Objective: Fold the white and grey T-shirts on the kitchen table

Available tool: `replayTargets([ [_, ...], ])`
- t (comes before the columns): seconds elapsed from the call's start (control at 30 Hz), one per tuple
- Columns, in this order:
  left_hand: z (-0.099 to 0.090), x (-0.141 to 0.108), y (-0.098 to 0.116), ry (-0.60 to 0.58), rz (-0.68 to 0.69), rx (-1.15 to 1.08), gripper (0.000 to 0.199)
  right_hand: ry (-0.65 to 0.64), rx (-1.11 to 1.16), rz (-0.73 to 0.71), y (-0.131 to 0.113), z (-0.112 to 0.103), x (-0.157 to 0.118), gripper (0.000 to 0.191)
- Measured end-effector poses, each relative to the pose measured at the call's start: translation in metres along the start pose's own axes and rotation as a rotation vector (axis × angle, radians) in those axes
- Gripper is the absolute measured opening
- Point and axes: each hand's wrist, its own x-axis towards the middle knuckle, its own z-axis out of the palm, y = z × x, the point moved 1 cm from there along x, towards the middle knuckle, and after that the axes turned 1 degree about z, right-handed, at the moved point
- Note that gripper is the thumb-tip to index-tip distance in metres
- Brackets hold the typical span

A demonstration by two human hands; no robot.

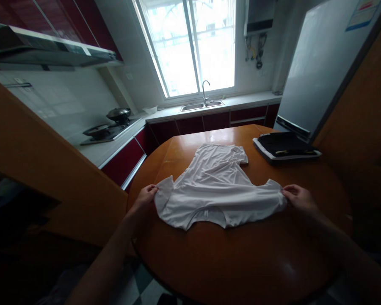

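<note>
While the left grip (146, 196) pinches 1 shirt sleeve (165, 191), the right grip (300, 198) — also closed — clamps the other.

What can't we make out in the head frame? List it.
- Neck label print on the white shirt: head view, too small.
- Shirt's underside: head view, hidden by its upper layer.
- Fridge sticker: head view, cut by top edge, text too small.
- Pot contents: head view, hidden by the lid.
- Scene outside window: head view, washed out by glare.

slim, bare forearms (112, 239) taper to a bare left hand (146, 196) and right hand (300, 198).
</note>
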Motion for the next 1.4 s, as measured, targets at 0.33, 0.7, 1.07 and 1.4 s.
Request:
replayTargets([
  [0.33, 0.023, -0.04, 0.021, -0.046, 0.615, 0.341, 0.027, -0.052, -0.5, -0.738, -0.014, 0.031, -0.059, 0.025],
  [0.7, 0.058, -0.091, 0.025, -0.543, 0.77, 0.595, 0.063, -0.875, -0.687, -0.808, -0.015, 0.025, -0.114, 0.059],
  [1.07, 0.035, -0.065, 0.073, -0.436, 0.562, 0.247, 0.048, -0.523, -0.446, -0.676, -0.072, 0.031, 0.0, 0.024],
  [1.4, 0.086, 0.164, 0.099, -0.159, 0.282, 0.151, 0.036, -0.212, -0.734, -0.522, -0.143, 0.147, 0.17, 0.021],
])
